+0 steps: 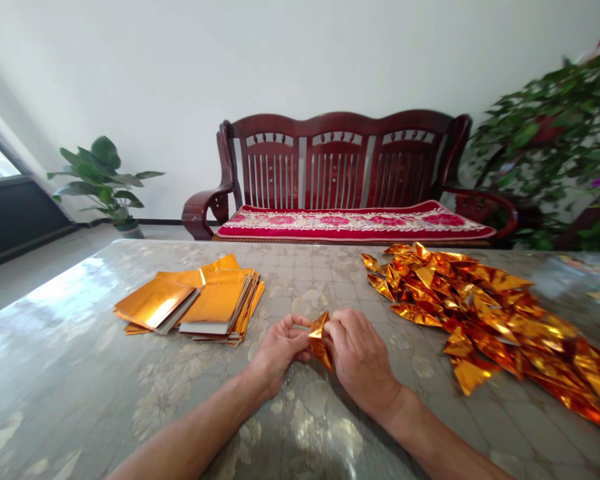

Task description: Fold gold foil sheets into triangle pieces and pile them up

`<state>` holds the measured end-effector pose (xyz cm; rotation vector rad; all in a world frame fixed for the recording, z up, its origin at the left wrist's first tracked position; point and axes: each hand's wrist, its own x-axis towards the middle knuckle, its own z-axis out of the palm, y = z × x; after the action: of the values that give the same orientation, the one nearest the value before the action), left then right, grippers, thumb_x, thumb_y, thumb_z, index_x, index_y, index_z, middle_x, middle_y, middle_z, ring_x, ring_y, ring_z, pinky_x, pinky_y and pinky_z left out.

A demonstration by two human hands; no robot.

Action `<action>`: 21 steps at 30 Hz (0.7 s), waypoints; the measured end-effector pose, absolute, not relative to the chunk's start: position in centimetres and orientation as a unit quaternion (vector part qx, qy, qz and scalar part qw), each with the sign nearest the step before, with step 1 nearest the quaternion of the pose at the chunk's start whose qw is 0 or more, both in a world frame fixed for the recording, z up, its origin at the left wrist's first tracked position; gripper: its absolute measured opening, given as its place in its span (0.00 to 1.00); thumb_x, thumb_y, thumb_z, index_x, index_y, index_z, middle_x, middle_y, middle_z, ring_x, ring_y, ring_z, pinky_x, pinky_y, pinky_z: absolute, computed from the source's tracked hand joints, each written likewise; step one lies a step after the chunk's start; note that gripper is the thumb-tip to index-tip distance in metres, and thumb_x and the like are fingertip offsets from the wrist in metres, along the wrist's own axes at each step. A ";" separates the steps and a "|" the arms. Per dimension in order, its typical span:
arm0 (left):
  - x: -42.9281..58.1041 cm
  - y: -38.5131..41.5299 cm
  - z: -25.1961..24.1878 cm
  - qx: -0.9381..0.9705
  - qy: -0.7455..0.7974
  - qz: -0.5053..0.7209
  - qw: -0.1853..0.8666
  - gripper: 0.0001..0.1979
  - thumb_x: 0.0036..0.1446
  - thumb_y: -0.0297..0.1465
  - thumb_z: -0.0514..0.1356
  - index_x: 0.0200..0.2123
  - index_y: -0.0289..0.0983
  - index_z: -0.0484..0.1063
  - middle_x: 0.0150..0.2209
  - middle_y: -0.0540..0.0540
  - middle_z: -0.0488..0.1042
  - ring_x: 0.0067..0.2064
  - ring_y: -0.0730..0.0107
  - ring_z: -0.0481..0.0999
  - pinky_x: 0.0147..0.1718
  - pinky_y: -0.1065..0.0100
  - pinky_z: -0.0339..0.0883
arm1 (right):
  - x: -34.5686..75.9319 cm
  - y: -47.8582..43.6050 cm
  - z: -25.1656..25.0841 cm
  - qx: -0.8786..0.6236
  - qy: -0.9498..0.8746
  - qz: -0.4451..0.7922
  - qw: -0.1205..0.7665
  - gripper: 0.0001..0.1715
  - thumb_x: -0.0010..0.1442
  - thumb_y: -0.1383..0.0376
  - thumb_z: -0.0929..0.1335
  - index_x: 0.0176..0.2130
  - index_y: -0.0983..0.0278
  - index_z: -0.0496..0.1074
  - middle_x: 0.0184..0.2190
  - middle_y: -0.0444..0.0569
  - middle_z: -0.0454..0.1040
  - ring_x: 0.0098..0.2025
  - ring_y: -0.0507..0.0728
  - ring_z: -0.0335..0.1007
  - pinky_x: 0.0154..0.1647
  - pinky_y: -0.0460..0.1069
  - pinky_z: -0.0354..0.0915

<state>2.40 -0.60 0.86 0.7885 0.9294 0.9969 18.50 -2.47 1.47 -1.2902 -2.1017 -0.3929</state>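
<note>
Glossy table (pixel 80 360); left hand (pixel 276 353) and right hand (pixel 360 360), fingers tight on a folded gold foil piece (pixel 321 341).

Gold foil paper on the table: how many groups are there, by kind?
Heap of flat sheets: 1
Heap of folded pieces: 1
Single piece pinched between left hand and right hand: 1
Total: 3

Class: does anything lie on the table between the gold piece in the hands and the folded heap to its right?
Nothing visible: beyond the right hand gripping the gold piece, only bare table reaches the heap.
</note>
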 end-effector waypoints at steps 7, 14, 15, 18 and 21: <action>2.2 -0.4 0.8 0.353 0.415 0.449 0.708 0.26 0.35 0.35 0.75 0.36 0.36 0.67 0.21 0.54 0.74 0.22 0.78 0.72 0.21 0.79 0.63 | 18.6 -2.4 1.6 -0.486 -0.801 -0.143 0.318 0.09 0.64 0.73 0.64 0.32 0.62 0.68 0.33 0.49 0.67 0.37 0.58 0.61 0.38 0.52 0.58; 2.3 -0.4 1.0 0.348 0.418 0.450 0.708 0.26 0.34 0.35 0.75 0.34 0.37 0.65 0.21 0.54 0.74 0.21 0.77 0.73 0.20 0.79 0.62 | 18.8 -2.2 2.1 -0.472 -0.813 -0.142 0.309 0.10 0.65 0.72 0.63 0.32 0.62 0.68 0.32 0.49 0.67 0.36 0.58 0.60 0.38 0.52 0.58; 2.3 -0.4 1.0 0.349 0.418 0.449 0.709 0.26 0.34 0.35 0.75 0.35 0.37 0.65 0.20 0.55 0.74 0.22 0.76 0.73 0.20 0.79 0.62 | 18.8 -2.1 2.1 -0.473 -0.814 -0.141 0.307 0.11 0.65 0.72 0.62 0.32 0.62 0.68 0.32 0.49 0.67 0.36 0.58 0.60 0.38 0.52 0.58; 2.2 -0.3 0.8 0.350 0.415 0.448 0.710 0.26 0.35 0.34 0.75 0.35 0.37 0.65 0.20 0.54 0.74 0.22 0.76 0.73 0.20 0.80 0.62 | 18.8 -2.1 2.0 -0.475 -0.813 -0.136 0.308 0.11 0.66 0.72 0.62 0.32 0.62 0.68 0.32 0.49 0.67 0.36 0.58 0.61 0.38 0.52 0.59; 2.0 -0.2 0.7 0.347 0.408 0.441 0.720 0.25 0.36 0.34 0.75 0.35 0.37 0.65 0.23 0.53 0.75 0.22 0.77 0.73 0.20 0.79 0.63 | 18.8 -2.3 2.3 -0.463 -0.818 -0.109 0.324 0.10 0.66 0.69 0.64 0.32 0.62 0.69 0.32 0.49 0.67 0.37 0.58 0.62 0.38 0.52 0.60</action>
<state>1.95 -0.15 0.67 0.7664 0.9026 0.9748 18.79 -2.29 2.30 -1.2138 -2.1451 -0.2855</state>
